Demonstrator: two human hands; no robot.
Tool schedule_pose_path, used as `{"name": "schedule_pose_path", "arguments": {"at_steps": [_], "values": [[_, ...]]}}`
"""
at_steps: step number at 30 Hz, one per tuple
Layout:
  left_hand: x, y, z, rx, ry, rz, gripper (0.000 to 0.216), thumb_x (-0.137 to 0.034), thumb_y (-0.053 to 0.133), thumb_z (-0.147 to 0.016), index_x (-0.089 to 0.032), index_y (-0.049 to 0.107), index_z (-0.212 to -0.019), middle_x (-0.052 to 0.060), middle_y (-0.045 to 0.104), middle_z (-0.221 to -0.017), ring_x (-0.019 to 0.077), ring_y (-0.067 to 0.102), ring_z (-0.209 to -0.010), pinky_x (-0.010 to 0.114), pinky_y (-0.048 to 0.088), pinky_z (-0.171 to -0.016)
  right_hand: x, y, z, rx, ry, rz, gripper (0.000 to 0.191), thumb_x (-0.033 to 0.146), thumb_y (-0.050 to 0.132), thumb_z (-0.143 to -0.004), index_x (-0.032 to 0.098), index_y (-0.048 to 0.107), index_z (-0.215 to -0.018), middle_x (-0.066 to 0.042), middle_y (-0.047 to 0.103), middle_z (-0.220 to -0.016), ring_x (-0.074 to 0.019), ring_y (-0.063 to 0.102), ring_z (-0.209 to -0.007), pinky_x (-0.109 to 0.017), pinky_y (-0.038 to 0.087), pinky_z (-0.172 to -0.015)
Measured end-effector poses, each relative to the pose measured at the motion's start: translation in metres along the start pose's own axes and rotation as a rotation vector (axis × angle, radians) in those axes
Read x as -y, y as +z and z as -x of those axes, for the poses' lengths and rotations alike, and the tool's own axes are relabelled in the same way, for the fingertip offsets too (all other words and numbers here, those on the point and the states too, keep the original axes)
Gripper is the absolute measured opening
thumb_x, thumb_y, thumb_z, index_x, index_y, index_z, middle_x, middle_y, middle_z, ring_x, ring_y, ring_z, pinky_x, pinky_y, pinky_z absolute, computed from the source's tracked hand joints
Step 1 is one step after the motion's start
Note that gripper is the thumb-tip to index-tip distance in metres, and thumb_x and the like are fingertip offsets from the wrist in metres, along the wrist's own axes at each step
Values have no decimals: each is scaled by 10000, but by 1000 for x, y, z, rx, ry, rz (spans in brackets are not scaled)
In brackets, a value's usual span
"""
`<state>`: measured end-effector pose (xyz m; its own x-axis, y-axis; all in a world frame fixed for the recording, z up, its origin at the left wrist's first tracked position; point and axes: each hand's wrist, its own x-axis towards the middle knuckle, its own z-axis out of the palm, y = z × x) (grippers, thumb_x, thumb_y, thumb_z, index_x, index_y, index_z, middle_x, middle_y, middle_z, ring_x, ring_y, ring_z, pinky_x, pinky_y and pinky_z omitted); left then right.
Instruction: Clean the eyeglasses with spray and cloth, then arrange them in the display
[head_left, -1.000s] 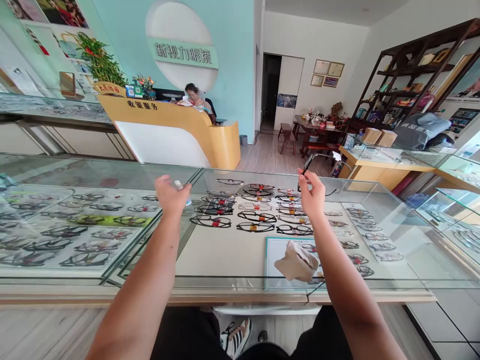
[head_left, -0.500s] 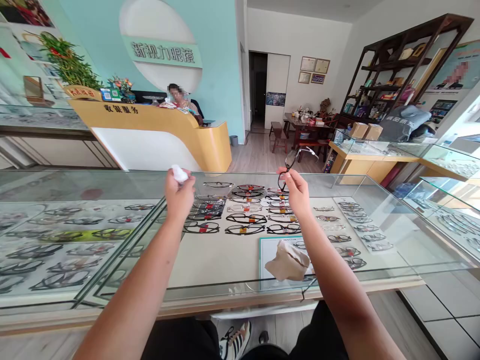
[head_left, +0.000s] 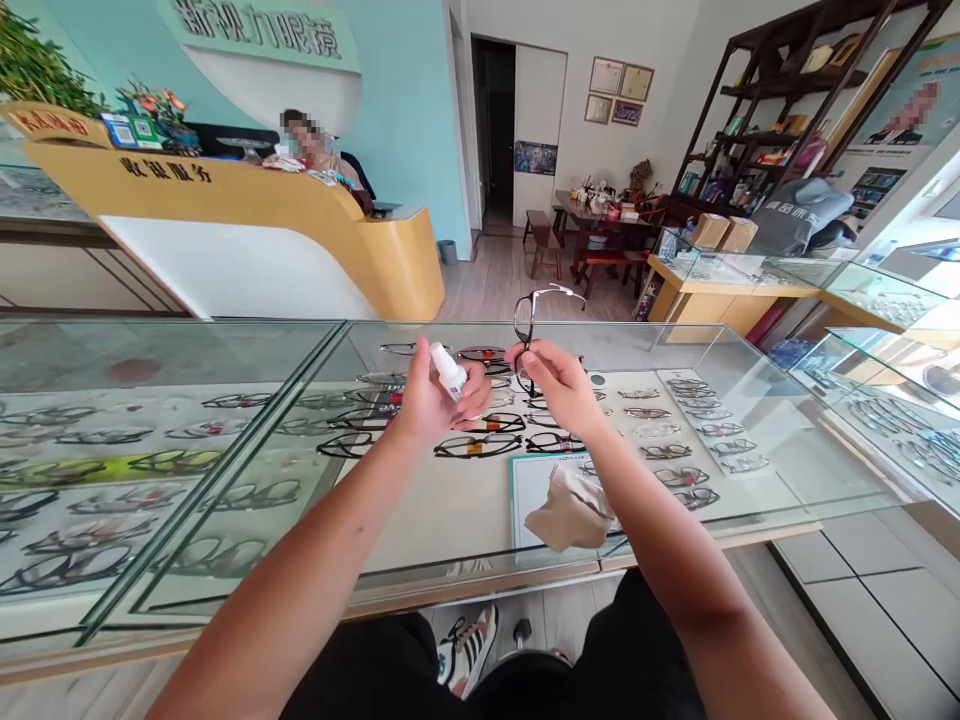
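Note:
My left hand [head_left: 442,397] is closed round a small white bottle [head_left: 449,372], its narrow cap pointing up and to the left. Just to the right, my right hand [head_left: 556,385] pinches a pair of dark-rimmed eyeglasses [head_left: 523,320] by the lower part of the frame. The glasses stand on end, one lens up, with a temple reaching out to the right. Both hands are above the glass display counter [head_left: 420,530], apart from each other. On the counter top a beige cloth [head_left: 574,508] lies crumpled over a white, teal-edged tray or sheet [head_left: 525,500].
Rows of eyeglass frames [head_left: 480,447] lie inside the counter, with more in the case [head_left: 90,500] at left. Beyond stands a yellow reception desk [head_left: 405,260] with a person [head_left: 315,145] behind it. Another person in grey [head_left: 799,215] leans near the right-hand cases.
My left hand has moved right with the bottle, turning so the bottle shows more clearly. My right hand has shifted slightly left with the eyeglasses. The view has turned a little.

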<state>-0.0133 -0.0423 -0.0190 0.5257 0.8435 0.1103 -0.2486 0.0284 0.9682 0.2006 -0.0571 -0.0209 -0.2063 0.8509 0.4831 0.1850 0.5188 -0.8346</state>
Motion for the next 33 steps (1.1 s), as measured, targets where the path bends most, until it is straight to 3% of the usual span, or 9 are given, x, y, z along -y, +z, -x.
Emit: {"name": "schedule_pose_path", "arguments": {"at_steps": [4, 7, 11, 14, 20, 24, 30, 33], "values": [[0, -8, 2, 51, -29, 28, 985, -1255, 236, -531, -282, 393, -508, -24, 225, -423, 154, 304, -404, 334, 313, -357, 6, 11, 6, 73, -33, -14, 559, 746, 531, -1076, 222, 726, -1077, -75, 792, -1126, -182, 672, -913, -341, 594, -829], [0, -12, 0, 102, -11, 67, 979, -1236, 246, -594, -273, 412, -531, -50, 196, -378, 129, 261, -355, 328, 347, -387, 6, 16, 8, 89, -31, -57, 528, 744, 550, -1068, 234, 653, -977, -82, 793, -1150, -180, 647, -913, -343, 570, -824], [2, -16, -2, 181, 26, 117, 957, -1181, 317, -719, -248, 445, -550, -38, 291, -384, 113, 280, -343, 293, 313, -388, 4, 16, 8, 74, 5, -117, 537, 760, 596, -1044, 234, 611, -934, -99, 776, -1135, -185, 604, -905, -360, 523, -858], [3, -15, -3, 167, 41, 131, 960, -1156, 298, -766, -241, 449, -518, -15, 332, -413, 118, 309, -355, 296, 290, -386, 4, 14, 7, 67, 25, -115, 544, 765, 600, -1041, 231, 626, -945, -88, 749, -1088, -185, 582, -890, -362, 505, -874], [8, -14, -2, 189, -1, 163, 945, -1119, 328, -814, -243, 450, -478, -30, 246, -353, 108, 251, -313, 305, 280, -401, 5, 14, 7, 64, 32, -105, 545, 768, 601, -1034, 231, 639, -953, -48, 671, -964, -190, 570, -880, -354, 485, -854], [8, -14, -3, 106, 47, 169, 919, -1080, 388, -848, -231, 522, -523, -46, 244, -371, 108, 255, -339, 296, 303, -426, 6, 13, 7, 60, 46, -103, 522, 750, 598, -1041, 240, 598, -928, -45, 675, -964, -189, 576, -887, -350, 479, -855], [6, -10, -4, 64, 37, 133, 844, -1017, 531, -839, -216, 557, -575, 2, 420, -501, 141, 433, -478, 316, 413, -548, 3, 13, 7, 57, 63, -98, 520, 749, 600, -1029, 238, 605, -931, -56, 695, -992, -190, 581, -874, -354, 470, -819], [7, -9, -4, 51, 40, 121, 832, -1002, 534, -836, -225, 515, -541, -13, 365, -451, 123, 365, -425, 308, 358, -506, 3, 14, 7, 63, 60, -92, 497, 724, 599, -1036, 238, 603, -930, -60, 704, -995, -193, 594, -873, -355, 476, -811]]}}
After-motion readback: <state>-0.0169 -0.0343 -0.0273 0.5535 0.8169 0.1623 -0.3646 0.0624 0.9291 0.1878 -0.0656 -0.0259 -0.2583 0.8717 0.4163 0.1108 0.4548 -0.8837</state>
